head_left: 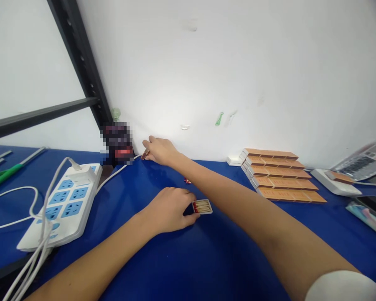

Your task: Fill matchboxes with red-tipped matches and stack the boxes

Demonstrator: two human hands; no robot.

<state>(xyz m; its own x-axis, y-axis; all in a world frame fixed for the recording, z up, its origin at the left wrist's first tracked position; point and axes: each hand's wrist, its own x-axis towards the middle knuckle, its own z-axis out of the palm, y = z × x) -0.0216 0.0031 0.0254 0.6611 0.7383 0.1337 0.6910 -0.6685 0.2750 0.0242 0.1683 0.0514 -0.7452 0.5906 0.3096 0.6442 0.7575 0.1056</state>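
White sleeve (344, 286) covers part of right arm (263, 225). Left hand (172, 209) pinches a matchstick tray (203, 207); right hand (161, 150), near the wall (175, 71), grips a small brown box (145, 154).

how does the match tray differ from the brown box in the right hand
The tray is white-edged and open, showing red-tipped matches; the brown box shows no matches. The tray looks level on the table; the box is tilted. The tray is nearer the camera, the box nearer the wall. Both are small and held, by left hand and right hand.
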